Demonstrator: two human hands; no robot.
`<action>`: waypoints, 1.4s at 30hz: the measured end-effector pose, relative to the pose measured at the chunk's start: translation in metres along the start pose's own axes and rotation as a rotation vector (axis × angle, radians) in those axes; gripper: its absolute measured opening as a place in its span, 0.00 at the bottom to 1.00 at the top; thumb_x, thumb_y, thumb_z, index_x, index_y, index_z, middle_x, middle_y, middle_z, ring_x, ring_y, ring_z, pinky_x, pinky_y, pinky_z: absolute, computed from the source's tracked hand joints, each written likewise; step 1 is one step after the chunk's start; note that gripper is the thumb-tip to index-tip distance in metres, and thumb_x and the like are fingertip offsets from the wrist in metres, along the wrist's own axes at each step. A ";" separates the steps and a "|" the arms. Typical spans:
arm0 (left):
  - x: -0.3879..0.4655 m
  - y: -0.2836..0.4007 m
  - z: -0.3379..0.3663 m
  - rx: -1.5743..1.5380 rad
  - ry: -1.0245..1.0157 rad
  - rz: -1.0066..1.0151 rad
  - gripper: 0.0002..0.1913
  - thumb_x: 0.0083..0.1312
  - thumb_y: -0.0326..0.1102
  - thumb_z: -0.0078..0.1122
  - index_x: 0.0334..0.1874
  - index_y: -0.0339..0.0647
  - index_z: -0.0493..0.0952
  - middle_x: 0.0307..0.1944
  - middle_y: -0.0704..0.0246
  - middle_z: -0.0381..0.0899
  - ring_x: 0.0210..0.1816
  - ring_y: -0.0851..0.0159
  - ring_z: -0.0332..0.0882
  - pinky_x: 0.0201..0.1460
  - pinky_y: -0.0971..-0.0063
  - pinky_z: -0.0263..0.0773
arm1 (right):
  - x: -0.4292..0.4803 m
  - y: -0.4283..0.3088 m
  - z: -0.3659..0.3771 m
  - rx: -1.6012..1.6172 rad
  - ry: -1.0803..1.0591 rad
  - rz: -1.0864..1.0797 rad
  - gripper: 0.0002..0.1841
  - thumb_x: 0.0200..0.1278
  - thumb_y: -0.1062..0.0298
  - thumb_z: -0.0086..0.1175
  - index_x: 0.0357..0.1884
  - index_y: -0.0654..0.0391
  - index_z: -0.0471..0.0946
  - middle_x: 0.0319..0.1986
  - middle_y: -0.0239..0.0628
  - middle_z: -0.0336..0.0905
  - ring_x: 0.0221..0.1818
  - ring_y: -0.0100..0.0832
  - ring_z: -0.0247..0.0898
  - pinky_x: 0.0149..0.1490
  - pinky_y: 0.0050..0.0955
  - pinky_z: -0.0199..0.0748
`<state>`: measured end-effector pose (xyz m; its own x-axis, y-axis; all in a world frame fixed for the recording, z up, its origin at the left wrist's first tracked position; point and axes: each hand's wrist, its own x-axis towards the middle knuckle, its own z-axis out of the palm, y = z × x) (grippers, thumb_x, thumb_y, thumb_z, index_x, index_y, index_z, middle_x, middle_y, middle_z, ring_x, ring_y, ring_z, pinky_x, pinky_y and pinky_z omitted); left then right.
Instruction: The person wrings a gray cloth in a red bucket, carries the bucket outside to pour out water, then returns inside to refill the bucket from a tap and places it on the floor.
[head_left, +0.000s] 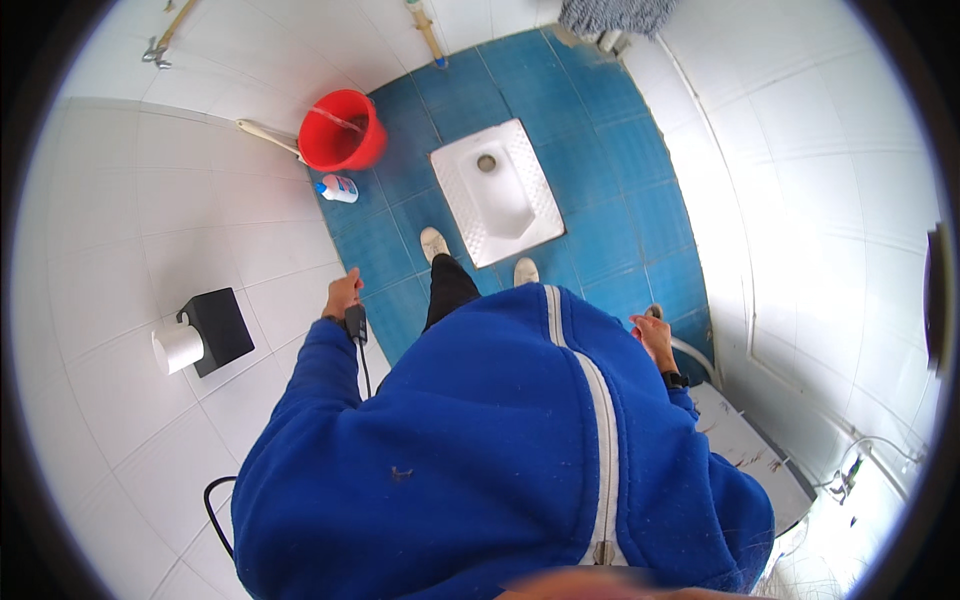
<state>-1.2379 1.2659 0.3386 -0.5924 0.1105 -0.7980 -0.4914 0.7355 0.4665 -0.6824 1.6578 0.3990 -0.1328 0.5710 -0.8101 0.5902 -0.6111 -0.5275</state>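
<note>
My left hand (345, 292) hangs at my side near the white tiled wall, its fingers curled. No held object shows in it, but the inside of the fingers is hidden. A black device (356, 324) with a cable sits at that wrist. On the other side, my right hand (652, 339) is low beside my blue jacket (465, 420), with its fingers partly hidden and a black watch (674, 379) on the wrist. A white ceramic squat toilet (501, 193) is set in the blue tiled floor (600, 165) just before my shoes.
A red bucket (371, 146) stands in the far left corner, with a blue-capped bottle (340, 189) and a pale handle (264, 136) nearby. A toilet roll (178, 349) hangs by a black holder (220, 331). A white-topped cabinet (746, 442) is at right; a grey cloth (616, 16) hangs ahead.
</note>
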 end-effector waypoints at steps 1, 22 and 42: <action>0.001 -0.008 -0.002 -0.001 0.006 -0.013 0.25 0.63 0.59 0.54 0.21 0.42 0.75 0.12 0.73 0.65 0.12 0.70 0.64 0.16 0.73 0.61 | 0.005 -0.006 -0.001 -0.010 -0.003 -0.031 0.12 0.60 0.68 0.48 0.39 0.61 0.80 0.18 0.30 0.72 0.13 0.19 0.59 0.16 0.20 0.57; 0.021 -0.127 -0.026 1.151 0.314 0.526 0.09 0.52 0.31 0.60 0.37 0.46 0.80 0.35 0.59 0.82 0.39 0.52 0.81 0.38 0.56 0.73 | 0.009 -0.102 0.033 -0.227 -0.078 -0.191 0.14 0.61 0.68 0.46 0.42 0.62 0.81 0.21 0.32 0.75 0.14 0.19 0.62 0.18 0.20 0.62; -0.061 0.050 -0.014 -0.584 0.225 0.282 0.20 0.67 0.55 0.52 0.24 0.48 0.67 0.11 0.80 0.53 0.09 0.77 0.50 0.10 0.80 0.46 | 0.016 -0.091 0.028 -0.260 -0.105 -0.208 0.13 0.61 0.67 0.48 0.41 0.62 0.81 0.21 0.33 0.76 0.14 0.19 0.63 0.18 0.20 0.62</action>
<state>-1.2354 1.2872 0.4156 -0.8353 0.0571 -0.5468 -0.5253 0.2107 0.8244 -0.7608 1.7070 0.4268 -0.3444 0.6011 -0.7212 0.7235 -0.3196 -0.6119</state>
